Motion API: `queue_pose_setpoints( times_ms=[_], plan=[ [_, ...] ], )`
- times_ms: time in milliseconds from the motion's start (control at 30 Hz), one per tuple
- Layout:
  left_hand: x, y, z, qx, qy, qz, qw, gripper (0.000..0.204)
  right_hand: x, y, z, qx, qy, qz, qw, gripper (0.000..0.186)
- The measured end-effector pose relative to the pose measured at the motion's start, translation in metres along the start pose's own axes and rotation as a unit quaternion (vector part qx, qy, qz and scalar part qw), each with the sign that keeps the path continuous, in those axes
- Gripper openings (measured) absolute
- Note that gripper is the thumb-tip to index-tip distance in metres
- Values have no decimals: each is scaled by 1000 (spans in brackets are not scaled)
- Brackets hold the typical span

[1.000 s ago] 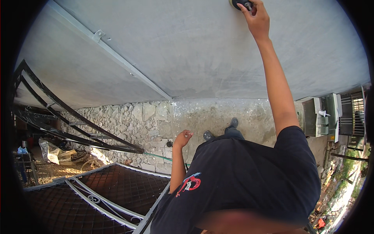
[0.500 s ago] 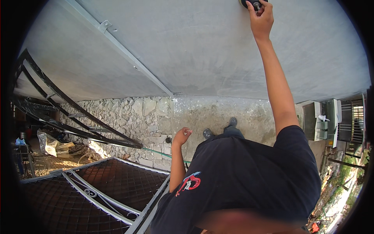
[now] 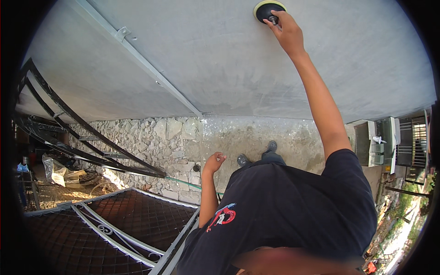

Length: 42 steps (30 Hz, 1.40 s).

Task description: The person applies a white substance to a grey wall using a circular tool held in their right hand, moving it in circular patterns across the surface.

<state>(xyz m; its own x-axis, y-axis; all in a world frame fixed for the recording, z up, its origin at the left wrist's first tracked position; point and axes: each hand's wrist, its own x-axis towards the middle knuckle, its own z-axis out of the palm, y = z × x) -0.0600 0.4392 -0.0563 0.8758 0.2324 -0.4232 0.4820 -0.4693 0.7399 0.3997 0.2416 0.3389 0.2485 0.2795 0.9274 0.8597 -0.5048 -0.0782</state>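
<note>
My right hand (image 3: 285,31) reaches up the grey wall (image 3: 215,68) and grips a round black pad (image 3: 263,13) with a pale yellow rim by the short metal spindle on its back. The pad is against the wall's surface. My left hand (image 3: 215,161) hangs low by my hip, its fingers loosely curled with nothing visible in them. A pale metal strip (image 3: 159,79) with a small bracket runs along the wall, left of the pad.
A black curved metal ladder or frame (image 3: 87,130) stands left. A white-framed mesh gate (image 3: 105,229) is behind it. Broken stone paving (image 3: 165,133), a green hose (image 3: 183,181) and concrete floor (image 3: 238,133) lie below. Metal cabinets or railings (image 3: 385,142) stand far right.
My right hand and the pad moved slightly rightward, then swept left and a little down over the wall, showing more of the pad. My left hand stays low, almost unmoved.
</note>
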Motion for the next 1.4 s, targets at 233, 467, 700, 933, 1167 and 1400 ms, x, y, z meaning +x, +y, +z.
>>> queue_pose_setpoints(
  times_ms=[233, 467, 700, 933, 1167, 1400],
  plan=[
    [1, 2, -4, 0, 3, 3, 1000, 52, 6, 4, -3, -4, 130, 147, 981, 36],
    [-6, 3, -4, 3, 10, -14, 1000, 50, -9, 10, 6, -42, 12, -73, 996, 35],
    [-13, 9, -6, 3, 2, -20, 1000, 51, -20, 9, 13, -34, -40, -72, 996, 34],
    [-12, 16, -10, -17, 30, 5, 999, 48, -11, 14, 5, -46, -85, -89, 991, 32],
    [3, 115, -26, -51, 61, 114, 990, 37, -69, -16, 45, -11, -14, 11, 1000, 36],
    [11, 237, -64, -47, 123, 241, 962, 35, -33, -4, 15, -10, 56, 81, 995, 35]
  ],
)
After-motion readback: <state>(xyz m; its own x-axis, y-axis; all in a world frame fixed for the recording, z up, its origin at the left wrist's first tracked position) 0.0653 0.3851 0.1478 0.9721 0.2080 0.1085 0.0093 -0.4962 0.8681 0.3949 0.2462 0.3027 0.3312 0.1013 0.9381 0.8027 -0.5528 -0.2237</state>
